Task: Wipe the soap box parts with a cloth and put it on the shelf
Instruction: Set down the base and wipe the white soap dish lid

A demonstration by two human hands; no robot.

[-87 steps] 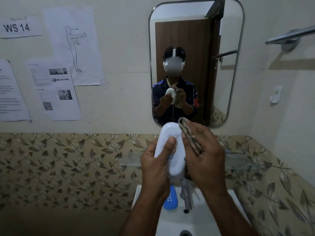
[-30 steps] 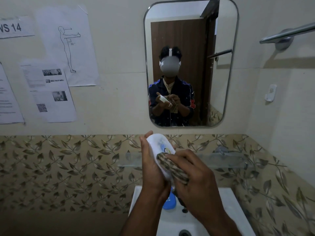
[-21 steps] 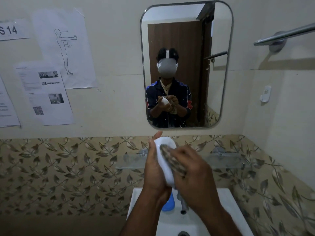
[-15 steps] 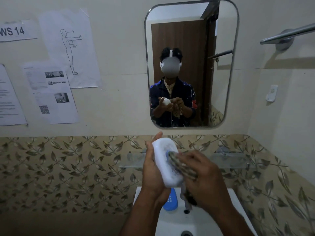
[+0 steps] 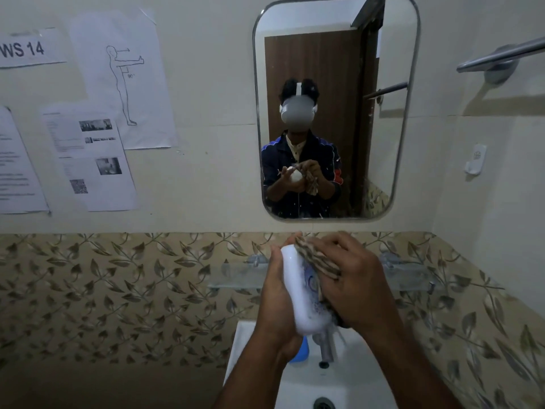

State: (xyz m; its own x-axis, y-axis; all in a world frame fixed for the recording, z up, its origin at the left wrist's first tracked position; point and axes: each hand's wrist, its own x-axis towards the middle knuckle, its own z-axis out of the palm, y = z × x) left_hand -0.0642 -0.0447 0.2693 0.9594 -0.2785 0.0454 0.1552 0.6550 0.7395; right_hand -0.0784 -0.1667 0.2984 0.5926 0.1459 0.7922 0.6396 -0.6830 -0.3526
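The left hand (image 5: 275, 302) grips a white soap box part (image 5: 300, 293) from behind and beneath, its fingers wrapped round the far long edge, and holds it on edge above the sink (image 5: 298, 388). The right hand (image 5: 354, 287) presses a brown patterned cloth (image 5: 317, 259) against the part's open face, the cloth bunched under its curled fingers with a fold sticking out at the top near the left fingertips. The right hand and the cloth cover most of that face, so only a strip with a bluish mark and some droplets shows.

Both hands stand in front of a glass shelf (image 5: 236, 277) fixed to the leaf-patterned tile band (image 5: 118, 290), hiding its middle; the shelf's ends show to either side of them. Below the hands, a blue piece (image 5: 300, 354) lies on the sink's back ledge, mostly hidden by the left wrist, just beside a metal tap (image 5: 326, 345) that is itself partly covered by the soap box part.

Above, a rounded mirror (image 5: 336, 54) reflects the person in a dark jacket and headset, holding the white part and the cloth. Printed sheets (image 5: 97, 154) and a "WS 14" label (image 5: 26, 48) are stuck to the wall at left. A metal towel bar (image 5: 501, 56) and a small white wall hook (image 5: 476, 159) are mounted at right.
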